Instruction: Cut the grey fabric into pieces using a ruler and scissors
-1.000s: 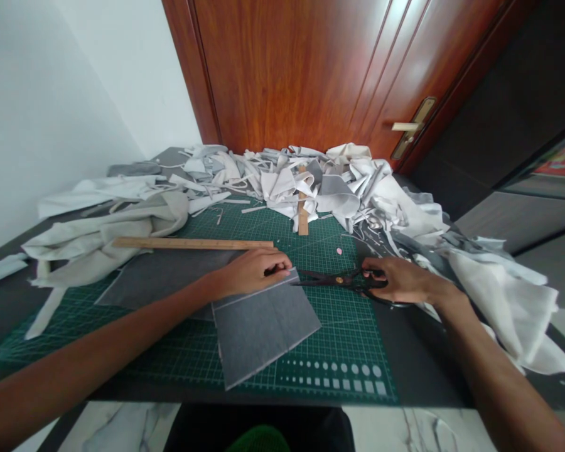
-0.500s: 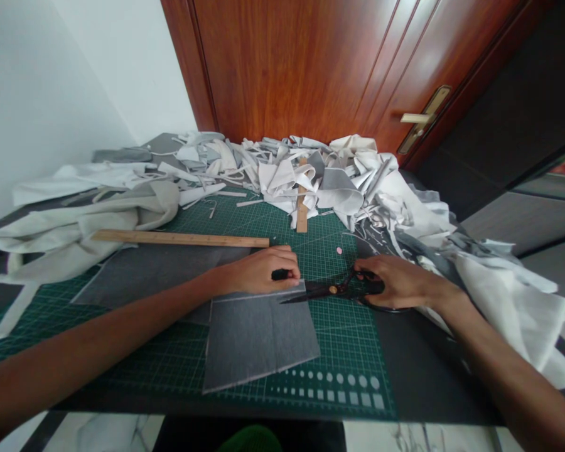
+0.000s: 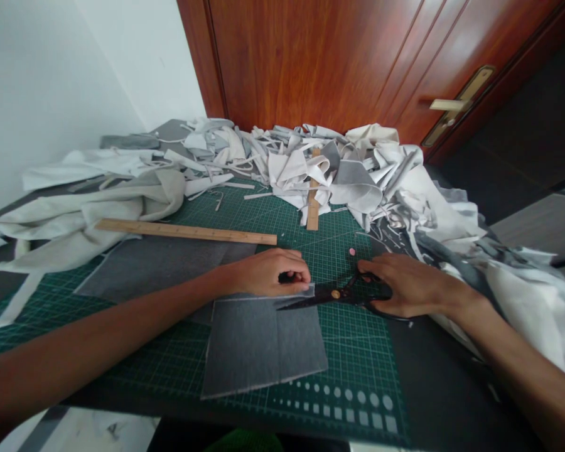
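In the head view, my right hand (image 3: 405,285) has its fingers through the handles of black scissors (image 3: 336,294). Their blades point left and lie across the upper edge of a grey cloth piece (image 3: 263,345). A narrow strip (image 3: 306,290) along that edge is parted from the cloth at its right end. My left hand (image 3: 282,271) is closed, pinching this strip just above the blades. Another grey cloth (image 3: 145,267) lies flat on the green cutting mat (image 3: 358,339), partly hidden under my left forearm.
A wooden ruler (image 3: 188,231) lies behind my left arm, its end over a bunched beige cloth (image 3: 75,213). A second ruler (image 3: 313,207) sticks out of a heap of pale fabric scraps (image 3: 287,166). A small pink disc (image 3: 352,252) is near the scissors. Behind stands a wooden door (image 3: 311,63).
The scissors' blades have moved a little further left along the cloth's upper edge, and the strip's right end now stands apart from the cloth. The whole view has shifted slightly.
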A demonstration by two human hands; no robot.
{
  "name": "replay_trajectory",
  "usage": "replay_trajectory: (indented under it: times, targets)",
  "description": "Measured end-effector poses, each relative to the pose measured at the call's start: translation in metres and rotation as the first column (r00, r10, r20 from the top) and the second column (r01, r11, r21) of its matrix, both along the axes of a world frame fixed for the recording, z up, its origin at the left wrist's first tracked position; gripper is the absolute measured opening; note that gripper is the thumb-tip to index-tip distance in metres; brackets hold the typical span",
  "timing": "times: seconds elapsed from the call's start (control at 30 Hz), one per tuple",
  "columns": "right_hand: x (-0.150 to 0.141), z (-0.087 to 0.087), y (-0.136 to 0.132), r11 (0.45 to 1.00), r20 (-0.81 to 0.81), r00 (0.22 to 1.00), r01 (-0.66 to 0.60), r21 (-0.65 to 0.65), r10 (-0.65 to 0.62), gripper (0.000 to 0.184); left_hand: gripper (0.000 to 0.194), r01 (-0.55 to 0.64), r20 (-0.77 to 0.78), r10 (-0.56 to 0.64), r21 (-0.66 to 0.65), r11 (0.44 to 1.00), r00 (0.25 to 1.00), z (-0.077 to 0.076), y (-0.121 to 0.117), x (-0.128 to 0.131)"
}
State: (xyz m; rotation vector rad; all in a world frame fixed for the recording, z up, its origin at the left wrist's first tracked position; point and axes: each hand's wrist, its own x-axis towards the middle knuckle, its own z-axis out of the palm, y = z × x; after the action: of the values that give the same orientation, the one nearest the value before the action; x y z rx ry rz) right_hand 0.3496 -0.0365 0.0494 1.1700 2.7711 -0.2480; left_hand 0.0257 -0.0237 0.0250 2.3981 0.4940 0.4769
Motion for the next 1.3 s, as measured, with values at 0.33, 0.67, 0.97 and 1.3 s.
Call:
replay_trajectory:
  times: [0.33, 0.67, 0.97, 1.3]
  targets:
    - [-0.0002, -0.0022, 0.0, 1.0, -0.016, 1.0, -0.006, 0.004, 0.006, 0.036, 0.016, 0.001, -0.006, -0.001, 0.043, 0.999, 1.0, -0.0014, 0.0017, 0.0002]
    - [-0.0004, 0.0008, 0.0039, 0.999, -0.047, 0.999, -0.014, -0.039, 0.012, 0.032, 0.016, -0.005, 0.023, 0.004, 0.02, 1.0, 1.0, -0.0021, 0.0024, 0.001]
    - [-0.0023, 0.0031, 0.0049, 0.998, -0.015, 1.0, -0.01, -0.068, 0.009, 0.025, 0.019, -0.007, -0.024, 0.008, 0.049, 0.999, 1.0, -0.0037, 0.0026, -0.0003]
    - [-0.0023, 0.0028, 0.0061, 0.999, -0.043, 0.999, -0.028, -0.028, 0.027, 0.022, 0.016, -0.004, -0.002, 0.004, 0.054, 0.999, 1.0, -0.0034, 0.0028, -0.0001]
